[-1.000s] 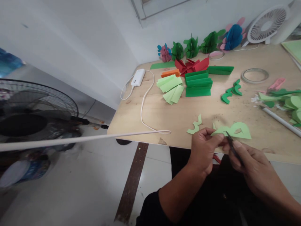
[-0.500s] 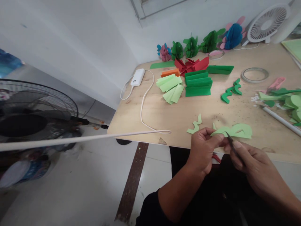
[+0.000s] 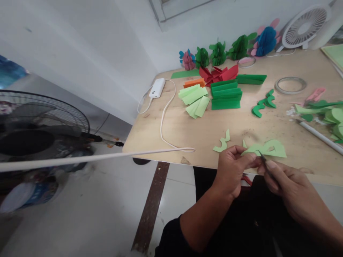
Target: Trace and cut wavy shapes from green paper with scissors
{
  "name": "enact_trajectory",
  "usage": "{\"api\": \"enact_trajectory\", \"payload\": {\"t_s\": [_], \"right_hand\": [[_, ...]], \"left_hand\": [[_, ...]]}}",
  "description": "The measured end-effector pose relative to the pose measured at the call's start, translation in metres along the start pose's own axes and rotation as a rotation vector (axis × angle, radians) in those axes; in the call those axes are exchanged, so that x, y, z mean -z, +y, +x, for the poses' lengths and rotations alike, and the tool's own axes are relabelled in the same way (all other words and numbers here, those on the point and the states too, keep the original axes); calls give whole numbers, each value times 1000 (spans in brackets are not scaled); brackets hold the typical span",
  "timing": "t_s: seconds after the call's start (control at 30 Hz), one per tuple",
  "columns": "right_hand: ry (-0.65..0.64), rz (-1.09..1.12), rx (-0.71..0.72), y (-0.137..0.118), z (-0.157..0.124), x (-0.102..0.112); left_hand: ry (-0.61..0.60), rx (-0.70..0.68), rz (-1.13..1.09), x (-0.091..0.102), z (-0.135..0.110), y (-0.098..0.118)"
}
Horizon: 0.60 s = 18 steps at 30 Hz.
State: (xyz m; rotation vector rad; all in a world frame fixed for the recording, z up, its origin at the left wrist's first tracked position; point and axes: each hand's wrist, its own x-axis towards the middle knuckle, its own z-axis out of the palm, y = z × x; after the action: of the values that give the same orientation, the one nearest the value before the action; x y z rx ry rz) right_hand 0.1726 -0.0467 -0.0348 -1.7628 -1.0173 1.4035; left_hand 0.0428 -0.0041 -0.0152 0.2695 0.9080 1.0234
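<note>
A light green sheet of paper (image 3: 277, 148) with curved cuts is pinched between the thumb and fingers of my left hand (image 3: 233, 166), near the table's front edge. My right hand (image 3: 288, 182) is closed around a slim, dark, pointed tool (image 3: 264, 162). Its tip rests against the paper just right of my left thumb. Most of the tool is hidden in my fingers, so I cannot make out its exact kind. Just beyond my left hand lies a wavy light green paper scrap (image 3: 223, 142).
Folded dark green paper strips (image 3: 226, 94), light green strips (image 3: 197, 100) and red folded paper (image 3: 218, 74) lie farther back. A tape roll (image 3: 290, 85), white pen-like stick (image 3: 320, 135) and white fan (image 3: 305, 26) are at right. A white cable (image 3: 162, 121) crosses the left side.
The paper has shifted and turned slightly in my left hand. The dark tool's tip has moved a little to the right and down along with it.
</note>
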Motion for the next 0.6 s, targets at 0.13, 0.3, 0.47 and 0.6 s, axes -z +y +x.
{"api": "enact_trajectory", "payload": {"t_s": [0.13,0.3,0.47,0.6], "right_hand": [[6,-51,0,-7,0,1],[-61,-79,-5,-5,2,6],[-22,32,37,2,-5,9],[139,97,130,-5,-8,6]], "left_hand": [[-15,13,36,2,0,2],[-8,-15,39,2,2,2],[47,-89,6,0,2,-2],[43,-95,-32,-4,0,-8]]}}
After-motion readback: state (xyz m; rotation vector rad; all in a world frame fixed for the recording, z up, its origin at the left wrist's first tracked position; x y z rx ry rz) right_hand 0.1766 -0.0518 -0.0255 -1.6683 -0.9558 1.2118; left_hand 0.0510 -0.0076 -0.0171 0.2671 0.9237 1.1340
